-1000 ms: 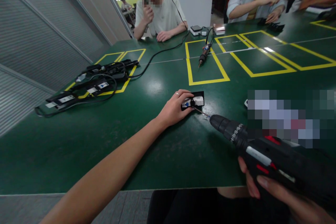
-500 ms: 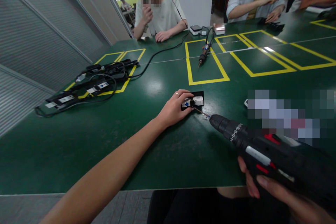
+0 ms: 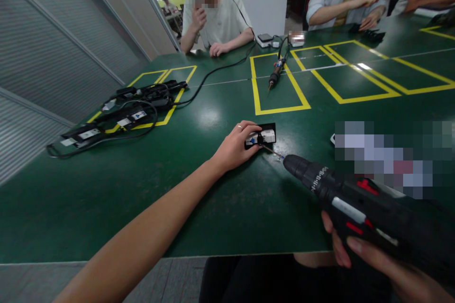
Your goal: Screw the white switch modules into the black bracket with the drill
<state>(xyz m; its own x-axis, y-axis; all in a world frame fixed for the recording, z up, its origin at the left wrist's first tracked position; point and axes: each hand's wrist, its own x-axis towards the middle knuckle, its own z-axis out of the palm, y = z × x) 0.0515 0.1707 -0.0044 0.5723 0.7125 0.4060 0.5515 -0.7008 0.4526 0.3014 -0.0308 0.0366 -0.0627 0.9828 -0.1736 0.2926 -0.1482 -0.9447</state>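
My left hand, with a ring on one finger, grips a small black casing with white parts and a bit of blue inside. The casing lies on the green table, thumb at its near edge and fingers over its far edge. My right hand is wrapped round the handle of a black cordless drill with red details. A long thin bit runs from the drill's chuck to the near side of the casing, its tip at a dark round part. Whether the tip sits in a screw is too small to tell.
Black strips with cables lie at the left inside yellow tape. A corded screwdriver rests in a taped rectangle ahead. Blurred-out items are at the right. Across the table sit a person and others.
Almost nothing differs. Both hands, the drill and the casing hold nearly the same position.
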